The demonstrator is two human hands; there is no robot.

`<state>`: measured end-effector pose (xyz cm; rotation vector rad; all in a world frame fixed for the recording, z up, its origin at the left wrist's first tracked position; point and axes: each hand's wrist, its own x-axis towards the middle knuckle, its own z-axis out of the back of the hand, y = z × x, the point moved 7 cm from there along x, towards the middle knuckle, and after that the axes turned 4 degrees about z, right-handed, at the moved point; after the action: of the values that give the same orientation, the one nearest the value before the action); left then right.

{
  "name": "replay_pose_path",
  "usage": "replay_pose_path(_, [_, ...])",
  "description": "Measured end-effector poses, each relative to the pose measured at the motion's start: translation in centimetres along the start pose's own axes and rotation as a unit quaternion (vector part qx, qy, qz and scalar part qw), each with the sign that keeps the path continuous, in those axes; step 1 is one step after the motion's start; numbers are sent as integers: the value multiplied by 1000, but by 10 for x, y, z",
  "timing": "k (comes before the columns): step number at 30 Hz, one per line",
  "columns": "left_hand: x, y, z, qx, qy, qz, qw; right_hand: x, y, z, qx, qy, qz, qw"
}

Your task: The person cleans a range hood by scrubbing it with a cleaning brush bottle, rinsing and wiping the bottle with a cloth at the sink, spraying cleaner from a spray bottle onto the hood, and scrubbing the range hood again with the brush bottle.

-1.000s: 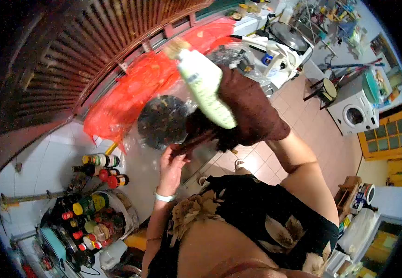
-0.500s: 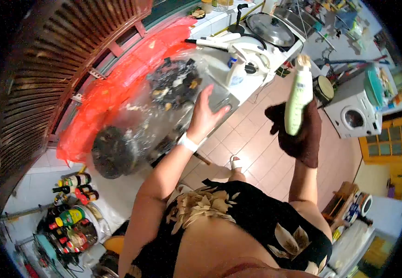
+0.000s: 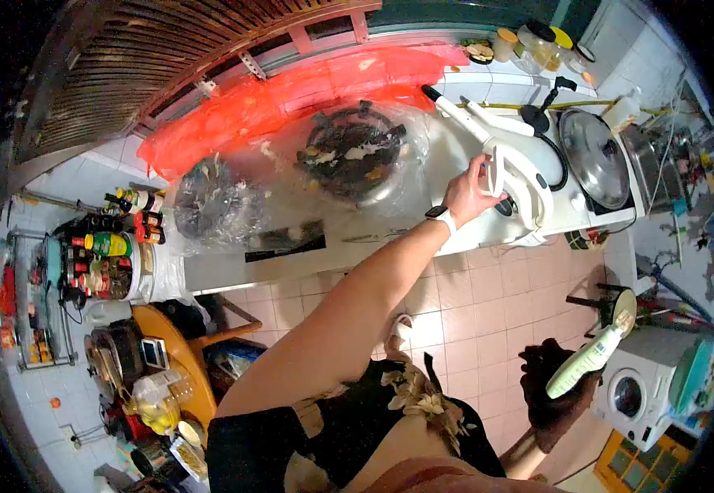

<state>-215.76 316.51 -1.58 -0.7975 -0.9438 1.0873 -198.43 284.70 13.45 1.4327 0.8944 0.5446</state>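
My left hand, with a watch on its wrist, is closed around a white bottle that looks like a spray bottle, on the counter beside a white steam cleaner. The fingers partly hide the bottle. In a dark brown glove, my right hand holds a pale green tube-shaped bottle with a beige tip, tilted out over the floor. Left of my left hand, clear plastic film covers the stove. A dirty burner with dark and whitish residue shows there.
Red plastic sheeting lines the wall behind the stove. A lidded pan sits at the counter's right. A stool and a washing machine stand at right, an orange table at left.
My view has turned to the right. My left hand has gone from open above the stove to the white bottle. The right hand still holds the green bottle, now lower in view.
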Motion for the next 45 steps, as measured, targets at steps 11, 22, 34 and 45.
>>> replay_pose_path(11, [8,-4,-5,20,-65,-30,997,7,-4,6,-83,25,65,994])
replay_pose_path(22, [-75,-86,137,-364,-51,6,930,3,17,-61,-2,115,-11,993])
replay_pose_path(34, [-206,-83,588,-106,-451,-47,885,-56,64,-176,-191,210,143,948])
replay_pose_path(45, [-177,-93,914,108,-525,-212,817,-202,46,-330,77,142,-74,984])
